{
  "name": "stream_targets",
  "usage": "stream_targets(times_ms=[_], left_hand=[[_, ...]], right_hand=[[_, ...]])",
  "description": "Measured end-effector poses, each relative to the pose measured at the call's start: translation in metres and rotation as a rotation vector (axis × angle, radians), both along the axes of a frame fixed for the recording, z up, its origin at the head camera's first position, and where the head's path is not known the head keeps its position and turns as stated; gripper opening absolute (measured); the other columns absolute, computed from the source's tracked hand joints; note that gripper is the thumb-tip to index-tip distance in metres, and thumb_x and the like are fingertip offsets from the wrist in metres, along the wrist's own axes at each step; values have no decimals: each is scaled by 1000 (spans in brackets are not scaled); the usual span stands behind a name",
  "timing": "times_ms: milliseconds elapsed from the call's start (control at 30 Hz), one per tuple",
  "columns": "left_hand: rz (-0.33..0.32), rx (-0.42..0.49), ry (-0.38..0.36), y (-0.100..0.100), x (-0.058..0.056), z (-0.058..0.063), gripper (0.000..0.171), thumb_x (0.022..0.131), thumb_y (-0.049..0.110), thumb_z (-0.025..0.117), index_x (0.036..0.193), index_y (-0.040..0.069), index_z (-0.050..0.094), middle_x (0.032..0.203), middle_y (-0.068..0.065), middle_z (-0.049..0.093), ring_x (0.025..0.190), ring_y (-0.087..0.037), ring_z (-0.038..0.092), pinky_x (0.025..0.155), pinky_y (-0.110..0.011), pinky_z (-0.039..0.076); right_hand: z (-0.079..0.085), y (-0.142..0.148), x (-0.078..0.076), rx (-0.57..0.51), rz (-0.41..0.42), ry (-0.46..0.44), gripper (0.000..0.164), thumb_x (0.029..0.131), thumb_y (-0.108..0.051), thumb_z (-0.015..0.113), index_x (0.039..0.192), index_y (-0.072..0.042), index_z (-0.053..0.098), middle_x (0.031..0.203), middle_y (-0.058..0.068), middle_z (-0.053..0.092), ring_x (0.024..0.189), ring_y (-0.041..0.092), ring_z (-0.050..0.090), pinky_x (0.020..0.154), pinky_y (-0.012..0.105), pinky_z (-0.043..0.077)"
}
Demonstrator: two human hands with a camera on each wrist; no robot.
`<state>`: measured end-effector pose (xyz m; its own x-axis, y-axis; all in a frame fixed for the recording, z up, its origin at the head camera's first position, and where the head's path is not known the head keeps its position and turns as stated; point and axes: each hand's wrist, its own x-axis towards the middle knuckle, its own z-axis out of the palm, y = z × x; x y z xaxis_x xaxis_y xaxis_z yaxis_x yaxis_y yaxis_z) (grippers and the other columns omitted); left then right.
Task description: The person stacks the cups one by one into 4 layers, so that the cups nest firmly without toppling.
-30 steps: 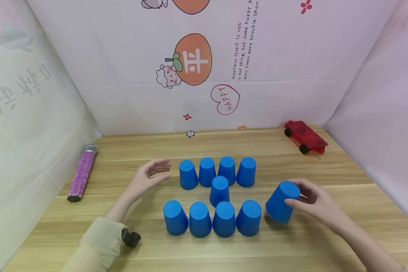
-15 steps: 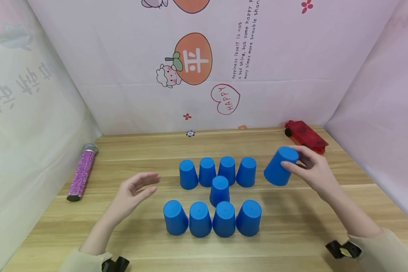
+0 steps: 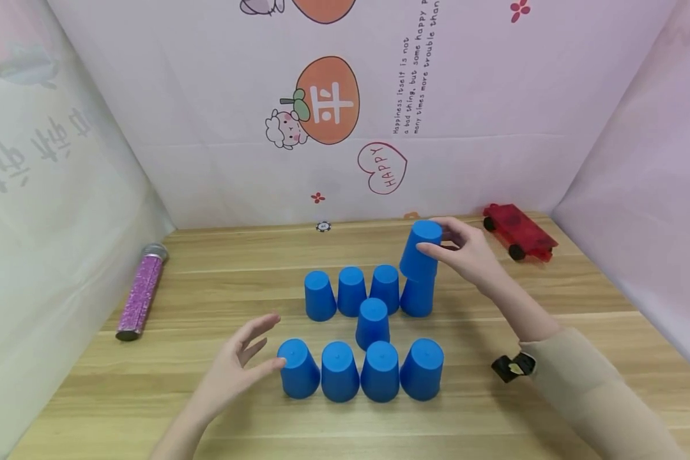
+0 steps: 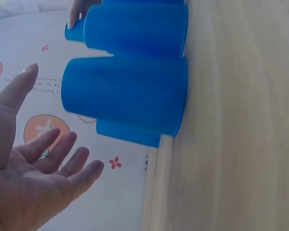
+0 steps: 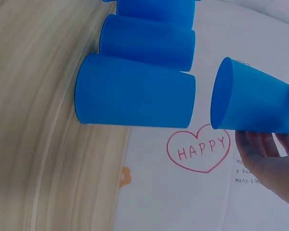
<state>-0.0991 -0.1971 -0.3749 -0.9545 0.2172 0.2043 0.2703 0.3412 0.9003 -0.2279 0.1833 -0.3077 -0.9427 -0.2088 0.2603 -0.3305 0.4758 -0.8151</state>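
My right hand [image 3: 462, 252] grips an upside-down blue cup [image 3: 420, 251] between thumb and fingers, tilted slightly. It is held above the rightmost blue cup [image 3: 418, 298] of the back row and overlaps it in the head view. The right wrist view shows a gap between the held cup [image 5: 255, 98] and the standing cup [image 5: 137, 91]. My left hand [image 3: 236, 367], fingers relaxed and apart, is beside the leftmost front cup [image 3: 299, 370]. In the left wrist view the left hand [image 4: 43, 163] holds nothing, with a large blue cup [image 4: 125, 94] just beyond it.
More upside-down blue cups stand in a back row [image 3: 352, 292] and a front row [image 3: 340, 374], with a single cup [image 3: 372, 324] between them. A purple glitter microphone [image 3: 140, 294] lies at the left. A red toy car [image 3: 520, 231] sits back right, near the patterned cloth wall [image 3: 466, 153].
My right hand has lifted the cup from the right of the front row and carried it back and left, over the back row. The left hand has moved down, nearer the front row.
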Motion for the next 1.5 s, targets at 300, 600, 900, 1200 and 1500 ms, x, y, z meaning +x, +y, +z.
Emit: stream_targets(times_ms=[300, 600, 900, 1200, 1500], left_hand=[[50, -7, -144, 14, 7, -7, 64, 77, 21, 77, 133, 11, 47, 139, -13, 49, 132, -32, 42, 105, -45, 40], [37, 17, -200, 18, 7, -14, 62, 77, 18, 77, 131, 9, 49, 137, -15, 51, 129, -32, 46, 104, -41, 43], [38, 10, -233, 19, 6, -13, 57, 78, 21, 76, 128, 7, 52, 130, -12, 56, 125, -34, 49, 102, -42, 45], [80, 10, -227, 19, 6, -12, 55, 78, 20, 76, 126, 7, 53, 125, -9, 59, 120, -28, 54, 100, -42, 47], [104, 14, -178, 15, 7, -8, 52, 78, 20, 77, 124, 10, 55, 123, -7, 61, 118, -25, 56, 101, -43, 46]], right_hand=[[-10, -11, -14, 14, 35, -7, 52, 88, -35, 64, 132, -10, 50, 121, 15, 60, 112, 31, 57, 94, 52, 49], [-18, -17, -16, 13, 54, -6, 52, 87, -34, 67, 130, -10, 51, 123, 15, 60, 111, 30, 58, 93, 52, 49], [-19, -17, -16, 9, 77, 7, 50, 88, -31, 66, 130, -10, 50, 123, 15, 59, 111, 31, 57, 93, 53, 49], [-18, -18, -14, 9, 83, -9, 51, 88, -30, 65, 131, -9, 48, 125, 17, 58, 112, 32, 56, 93, 54, 49], [-14, -19, -10, 2, 85, -27, 50, 89, -27, 65, 131, -8, 48, 125, 17, 57, 113, 32, 56, 95, 53, 48]])
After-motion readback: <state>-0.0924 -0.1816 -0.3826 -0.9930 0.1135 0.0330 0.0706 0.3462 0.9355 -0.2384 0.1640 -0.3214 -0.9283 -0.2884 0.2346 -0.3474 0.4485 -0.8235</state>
